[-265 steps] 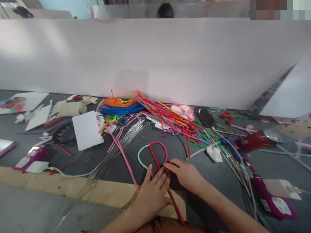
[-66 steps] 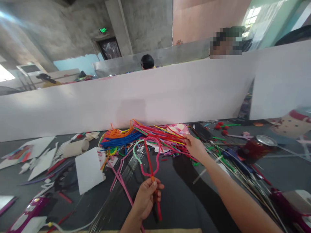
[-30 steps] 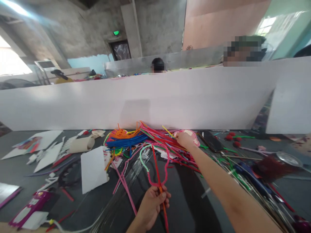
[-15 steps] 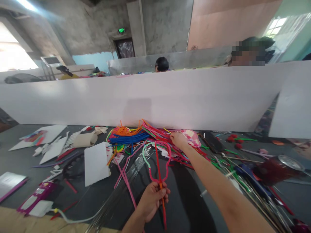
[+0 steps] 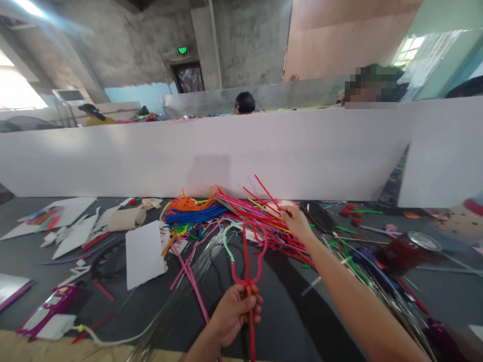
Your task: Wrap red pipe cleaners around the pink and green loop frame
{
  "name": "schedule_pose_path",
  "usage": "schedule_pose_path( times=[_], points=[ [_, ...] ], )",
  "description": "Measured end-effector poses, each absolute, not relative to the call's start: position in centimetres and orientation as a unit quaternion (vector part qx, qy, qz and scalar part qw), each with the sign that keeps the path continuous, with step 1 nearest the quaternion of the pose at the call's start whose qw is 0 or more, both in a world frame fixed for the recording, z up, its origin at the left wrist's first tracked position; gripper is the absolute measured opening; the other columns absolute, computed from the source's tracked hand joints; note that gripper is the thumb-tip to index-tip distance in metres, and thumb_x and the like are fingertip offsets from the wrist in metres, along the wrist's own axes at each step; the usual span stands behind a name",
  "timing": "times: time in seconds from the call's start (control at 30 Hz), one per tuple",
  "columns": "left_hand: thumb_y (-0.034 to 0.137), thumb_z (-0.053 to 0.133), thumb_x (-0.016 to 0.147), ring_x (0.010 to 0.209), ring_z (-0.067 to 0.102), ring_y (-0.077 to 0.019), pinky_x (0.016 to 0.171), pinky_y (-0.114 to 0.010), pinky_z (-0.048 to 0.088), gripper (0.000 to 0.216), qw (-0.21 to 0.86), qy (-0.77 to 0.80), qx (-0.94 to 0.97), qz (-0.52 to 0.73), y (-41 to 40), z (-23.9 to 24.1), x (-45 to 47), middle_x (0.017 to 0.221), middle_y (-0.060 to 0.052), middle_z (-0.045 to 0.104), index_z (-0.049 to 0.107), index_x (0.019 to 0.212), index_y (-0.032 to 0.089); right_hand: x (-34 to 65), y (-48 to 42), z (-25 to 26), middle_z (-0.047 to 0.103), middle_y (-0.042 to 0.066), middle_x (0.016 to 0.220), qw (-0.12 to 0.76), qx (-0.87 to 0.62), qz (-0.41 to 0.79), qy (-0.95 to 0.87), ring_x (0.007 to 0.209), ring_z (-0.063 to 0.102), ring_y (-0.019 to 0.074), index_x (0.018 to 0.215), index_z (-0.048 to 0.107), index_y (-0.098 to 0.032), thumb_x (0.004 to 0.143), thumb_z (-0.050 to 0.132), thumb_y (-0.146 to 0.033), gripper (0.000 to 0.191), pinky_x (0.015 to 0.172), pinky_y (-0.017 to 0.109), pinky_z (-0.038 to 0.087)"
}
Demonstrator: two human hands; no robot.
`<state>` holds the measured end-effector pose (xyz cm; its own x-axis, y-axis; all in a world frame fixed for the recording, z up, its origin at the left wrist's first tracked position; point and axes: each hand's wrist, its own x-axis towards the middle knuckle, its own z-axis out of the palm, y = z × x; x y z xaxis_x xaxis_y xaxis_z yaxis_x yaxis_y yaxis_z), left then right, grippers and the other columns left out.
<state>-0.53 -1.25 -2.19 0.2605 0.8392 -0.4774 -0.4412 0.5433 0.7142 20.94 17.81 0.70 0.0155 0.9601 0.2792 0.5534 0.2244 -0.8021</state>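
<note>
The fingers (image 5: 257, 309) of the left hand (image 5: 234, 311), at the lower centre of the frame, are gripping an orange-red stem (image 5: 252, 334), with the thumb pressing over its front. The stem is carrying a pink-and-mint loop (image 5: 261, 264), which is standing just above that hand with a red strip (image 5: 246, 251) running up its middle. Right of centre, the right hand (image 5: 298, 224) is pinching a red pipe cleaner (image 5: 267, 192), thumb and forefinger together; it is slanting up and leftward above the multicoloured pile (image 5: 241, 208). A second red stalk (image 5: 250, 194) is slanting beside it, but whether the same pinch is holding it, I cannot tell.

Picking out a stalk seems to be the step in hand. Doing it well probably means keeping the loop steady and pulling along the stalk's length, since overlapping neighbours could be dragged along.

Counting across the bench (image 5: 279, 306): one loop is sitting in the grip; one orange bundle (image 5: 184, 203) and one blue bundle (image 5: 194, 216) are lying at the pile's left end; one cardboard tube (image 5: 126, 219) and one white card (image 5: 143, 256) are resting left of centre; one drink can (image 5: 400, 254) is sitting at right.
</note>
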Motion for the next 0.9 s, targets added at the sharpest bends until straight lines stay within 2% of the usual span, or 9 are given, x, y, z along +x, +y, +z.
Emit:
schedule_pose_path(
  times=[0.13, 0.33, 0.5, 0.57, 0.7, 0.8, 0.9],
  points=[
    [0.028, 0.082, 0.060, 0.054, 0.058, -0.0110, 0.057, -0.028, 0.051, 0.037, 0.777, 0.452, 0.207, 0.386, -3.0, -2.7, 1.4, 0.069, -0.003, 0.064, 0.057, 0.084, 0.015, 22.3, 14.8, 0.1, 0.055, -0.001, 0.057, 0.454, -0.566, 0.264, -0.636, 0.052, 0.052, 0.0152, 0.076, 0.056, -0.019, 0.083, 0.041, -0.034, 0.022, 0.051, 0.025, 0.041],
    [0.035, 0.081, 0.059, 0.056, 0.059, -0.0132, 0.058, -0.030, 0.051, 0.040, 0.766, 0.475, 0.251, 0.353, -4.1, -4.0, 3.5, 0.069, -0.003, 0.064, 0.057, 0.083, 0.015, 24.7, 12.5, -0.5, 0.058, 0.000, 0.063, 0.481, -0.564, 0.296, -0.602, 0.056, 0.052, 0.0152, 0.081, 0.056, -0.019, 0.083, 0.042, -0.036, 0.022, 0.052, 0.025, 0.041],
    [0.038, 0.077, 0.064, 0.061, 0.061, -0.0143, 0.060, -0.029, 0.051, 0.038, 0.747, 0.503, 0.279, 0.333, -3.4, -3.0, 3.5, 0.074, -0.005, 0.065, 0.061, 0.089, 0.016, 26.5, 12.3, 0.2, 0.057, 0.000, 0.062, 0.489, -0.568, 0.313, -0.584, 0.056, 0.052, 0.0155, 0.085, 0.056, -0.019, 0.082, 0.044, -0.038, 0.022, 0.051, 0.024, 0.039],
    [0.037, 0.074, 0.067, 0.062, 0.062, -0.0145, 0.060, -0.026, 0.049, 0.035, 0.735, 0.521, 0.327, 0.286, -3.2, -2.1, 2.6, 0.076, -0.006, 0.066, 0.064, 0.092, 0.015, 27.0, 12.0, 1.0, 0.058, 0.000, 0.062, 0.487, -0.565, 0.323, -0.583, 0.054, 0.052, 0.0151, 0.086, 0.057, -0.019, 0.082, 0.045, -0.039, 0.023, 0.051, 0.024, 0.039],
    [0.028, 0.065, 0.073, 0.058, 0.060, -0.0143, 0.055, -0.022, 0.043, 0.019, 0.646, 0.576, 0.466, 0.185, -2.5, 0.2, -0.4, 0.067, -0.004, 0.066, 0.071, 0.085, 0.014, 27.0, 11.3, 2.7, 0.061, 0.001, 0.067, 0.459, -0.557, 0.325, -0.611, 0.059, 0.054, 0.0148, 0.085, 0.058, -0.019, 0.082, 0.046, -0.036, 0.021, 0.055, 0.024, 0.041],
    [0.026, 0.062, 0.075, 0.062, 0.060, -0.0154, 0.059, -0.021, 0.042, 0.017, 0.558, 0.583, 0.554, 0.207, -1.1, 1.8, -2.2, 0.065, -0.003, 0.067, 0.072, 0.084, 0.016, 26.0, 10.6, 3.5, 0.059, 0.001, 0.066, 0.441, -0.546, 0.320, -0.637, 0.061, 0.054, 0.0149, 0.082, 0.057, -0.019, 0.084, 0.044, -0.037, 0.022, 0.058, 0.024, 0.042],
    [0.029, 0.064, 0.075, 0.069, 0.062, -0.0169, 0.064, -0.023, 0.045, 0.024, 0.552, 0.571, 0.532, 0.294, 0.7, 2.9, -2.3, 0.080, -0.006, 0.070, 0.069, 0.095, 0.015, 24.2, 9.7, 3.7, 0.059, 0.001, 0.068, 0.417, -0.517, 0.340, -0.666, 0.063, 0.056, 0.0154, 0.085, 0.056, -0.020, 0.086, 0.042, -0.037, 0.022, 0.059, 0.024, 0.043]
  ],
)
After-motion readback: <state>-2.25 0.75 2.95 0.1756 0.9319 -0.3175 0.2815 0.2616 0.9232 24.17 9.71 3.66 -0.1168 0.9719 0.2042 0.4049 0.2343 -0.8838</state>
